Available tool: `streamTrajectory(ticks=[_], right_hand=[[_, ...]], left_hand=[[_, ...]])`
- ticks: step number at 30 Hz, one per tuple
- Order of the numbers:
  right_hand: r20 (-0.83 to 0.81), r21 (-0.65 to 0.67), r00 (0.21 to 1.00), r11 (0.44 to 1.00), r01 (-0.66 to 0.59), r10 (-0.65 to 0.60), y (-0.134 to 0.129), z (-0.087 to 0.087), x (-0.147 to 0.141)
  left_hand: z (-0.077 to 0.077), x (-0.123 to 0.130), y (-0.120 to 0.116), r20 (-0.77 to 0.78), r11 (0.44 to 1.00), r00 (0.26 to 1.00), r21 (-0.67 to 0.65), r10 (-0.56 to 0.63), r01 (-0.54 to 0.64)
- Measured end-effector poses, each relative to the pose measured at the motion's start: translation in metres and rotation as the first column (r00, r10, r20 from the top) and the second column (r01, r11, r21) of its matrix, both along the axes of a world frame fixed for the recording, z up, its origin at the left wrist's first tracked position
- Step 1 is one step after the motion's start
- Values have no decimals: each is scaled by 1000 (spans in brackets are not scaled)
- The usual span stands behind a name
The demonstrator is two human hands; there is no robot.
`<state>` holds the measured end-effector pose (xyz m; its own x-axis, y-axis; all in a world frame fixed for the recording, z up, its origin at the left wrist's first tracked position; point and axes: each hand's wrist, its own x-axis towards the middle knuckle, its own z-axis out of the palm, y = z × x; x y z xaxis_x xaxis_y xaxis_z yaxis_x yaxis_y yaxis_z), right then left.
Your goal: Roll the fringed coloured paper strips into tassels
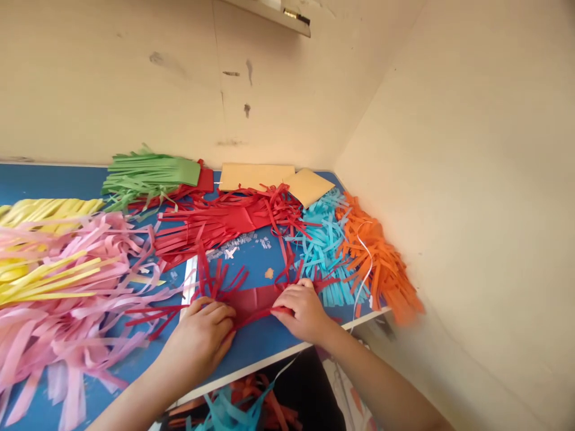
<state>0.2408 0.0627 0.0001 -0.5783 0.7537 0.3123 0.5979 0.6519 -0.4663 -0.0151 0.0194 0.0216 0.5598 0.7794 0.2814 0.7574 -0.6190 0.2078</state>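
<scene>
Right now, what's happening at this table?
A person works at a blue table with both bare hands on a piece of fringed red paper: the left hand at one end, the right hand at the other, fingers curled over it. More red fringe lies behind it, with green fringe farther back. Pink fringe and yellow fringe are to the left, blue fringe and orange fringe to the right.

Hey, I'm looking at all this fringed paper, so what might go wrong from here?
The red fringed paper between the left hand and right hand looks thin and might tear if pulled hard. The orange fringe reaches past the table's corner and could slide off. The white string lies across it, so tugging the string may drag strips along.
</scene>
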Motion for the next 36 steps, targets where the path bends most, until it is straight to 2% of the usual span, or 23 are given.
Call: streamTrajectory(ticks=[4,6,9,13,28,31,34,35,36], right_hand=[[60,34,986,987,156,-158,0,3,-11],[73,52,975,977,206,-210,1,2,-16],[117,48,958,965,258,-262,3,0,-19],[189,58,938,956,286,-292,7,-1,-22],[187,44,931,949,311,-313,11,-7,-24],[145,76,907,918,388,-395,13,-1,-16],[88,194,831,828,526,-549,10,8,-8],[81,227,851,841,492,-520,7,10,-6],[95,242,902,889,389,-421,5,11,-5]], left_hand=[[-3,4,10,76,970,980,-176,182,-166],[-7,5,15,85,946,960,-212,268,-245],[-13,7,20,18,924,935,-163,354,-346],[-18,11,22,-122,910,911,-92,394,-405],[-20,13,26,-194,916,906,-71,376,-395],[-17,14,24,-134,921,912,12,388,-390],[-11,15,23,-83,959,963,144,258,-244],[-9,16,23,-100,974,977,153,186,-170],[-7,16,22,-123,985,985,139,117,-100]])
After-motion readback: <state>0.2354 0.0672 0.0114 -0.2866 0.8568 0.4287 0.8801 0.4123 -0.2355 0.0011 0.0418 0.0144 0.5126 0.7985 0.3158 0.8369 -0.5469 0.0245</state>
